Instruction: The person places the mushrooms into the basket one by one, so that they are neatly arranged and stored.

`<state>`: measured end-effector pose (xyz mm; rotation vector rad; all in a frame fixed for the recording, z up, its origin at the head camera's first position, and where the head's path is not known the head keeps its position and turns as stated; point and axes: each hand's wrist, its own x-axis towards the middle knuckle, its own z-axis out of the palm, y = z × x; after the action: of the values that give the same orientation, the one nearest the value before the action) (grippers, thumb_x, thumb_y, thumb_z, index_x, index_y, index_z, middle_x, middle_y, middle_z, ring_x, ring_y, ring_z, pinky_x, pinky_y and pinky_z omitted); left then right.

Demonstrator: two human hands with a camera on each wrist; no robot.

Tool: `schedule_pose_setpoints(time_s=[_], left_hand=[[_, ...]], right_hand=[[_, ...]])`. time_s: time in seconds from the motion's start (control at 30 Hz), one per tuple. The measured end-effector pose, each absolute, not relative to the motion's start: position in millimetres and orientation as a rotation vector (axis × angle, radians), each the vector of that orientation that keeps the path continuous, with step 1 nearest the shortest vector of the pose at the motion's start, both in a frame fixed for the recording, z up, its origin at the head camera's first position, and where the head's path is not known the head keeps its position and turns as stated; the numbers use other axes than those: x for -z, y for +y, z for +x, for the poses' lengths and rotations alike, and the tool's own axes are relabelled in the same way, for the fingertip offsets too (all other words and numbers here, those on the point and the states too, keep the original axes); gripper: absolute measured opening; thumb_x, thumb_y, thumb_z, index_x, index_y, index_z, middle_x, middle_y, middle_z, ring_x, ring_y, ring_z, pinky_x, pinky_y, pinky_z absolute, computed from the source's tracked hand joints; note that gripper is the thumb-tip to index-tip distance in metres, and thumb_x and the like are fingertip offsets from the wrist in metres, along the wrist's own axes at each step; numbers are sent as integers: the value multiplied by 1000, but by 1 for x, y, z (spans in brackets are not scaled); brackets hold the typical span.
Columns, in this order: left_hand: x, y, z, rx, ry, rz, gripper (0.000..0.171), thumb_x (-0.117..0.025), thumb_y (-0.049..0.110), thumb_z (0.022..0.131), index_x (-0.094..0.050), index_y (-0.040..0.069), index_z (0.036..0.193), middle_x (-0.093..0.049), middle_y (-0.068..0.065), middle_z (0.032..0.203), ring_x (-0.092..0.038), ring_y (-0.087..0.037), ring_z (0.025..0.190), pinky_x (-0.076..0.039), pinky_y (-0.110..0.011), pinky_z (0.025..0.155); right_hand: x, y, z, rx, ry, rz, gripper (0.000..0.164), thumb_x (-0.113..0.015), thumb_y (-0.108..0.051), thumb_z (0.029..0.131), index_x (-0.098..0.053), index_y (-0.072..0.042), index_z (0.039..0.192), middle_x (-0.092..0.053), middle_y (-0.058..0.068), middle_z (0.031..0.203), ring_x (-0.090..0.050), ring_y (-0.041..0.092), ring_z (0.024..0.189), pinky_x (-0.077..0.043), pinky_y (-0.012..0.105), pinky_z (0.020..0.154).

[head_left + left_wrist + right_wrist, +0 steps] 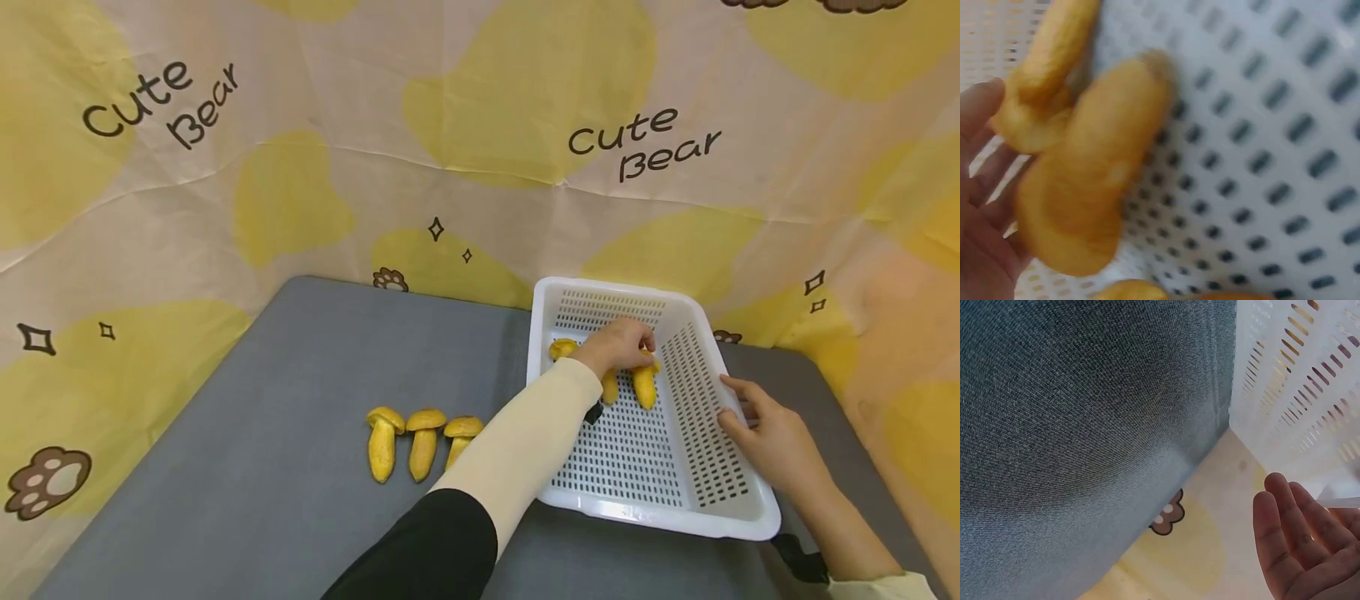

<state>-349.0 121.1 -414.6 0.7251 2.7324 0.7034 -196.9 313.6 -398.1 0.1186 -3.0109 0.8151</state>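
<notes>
- While the left hand (618,342) pinches a yellow mushroom (644,388) by its cap inside the white basket (660,518), the right hand (777,437) touches the rim, fingers nearly straight.
- Three mushrooms (422,450) lie in a row on the grey desk (262,458).
- Behind hangs patterned cloth (360,187).

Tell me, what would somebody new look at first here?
Probably the big white basket on the right side of the grey table, with the left hand among its yellow mushrooms and the right hand at its edge. Three more mushrooms lie in a row left of the basket, the last partly hidden. Behind, a cloth says "Cute Bear" twice.
</notes>
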Motion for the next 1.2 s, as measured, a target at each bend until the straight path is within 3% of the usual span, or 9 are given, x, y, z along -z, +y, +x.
schedule_pose_setpoints(time_s=[0.27, 0.67, 1.2], left_hand=[[391, 118, -339, -808, 2724, 715, 23, -63, 36, 93, -64, 31, 115, -59, 14, 123, -53, -1, 112, -43, -18, 96], [373, 110, -318, -956, 2746, 773, 32, -65, 36, 91, -62, 28, 122, -62, 11, 122, -56, -3, 111, -45, -17, 92], [313, 71, -263, -1167, 2826, 937, 32, -61, 38, 93, -60, 29, 123, -60, 14, 122, -58, -3, 109, -45, -12, 87]], right_hand=[[397, 312, -196, -804, -2998, 126, 54, -48, -22, 97, -38, 4, 143, -59, 35, 109, -69, 28, 70, -54, 31, 48], [396, 312, -195, -808, -3013, 124, 55, -47, -22, 97, -36, 4, 143, -55, 36, 117, -67, 22, 66, -54, 30, 50], [397, 312, -196, -790, -3015, 114, 56, -48, -23, 97, -35, 4, 144, -53, 36, 121, -67, 20, 65, -54, 30, 50]])
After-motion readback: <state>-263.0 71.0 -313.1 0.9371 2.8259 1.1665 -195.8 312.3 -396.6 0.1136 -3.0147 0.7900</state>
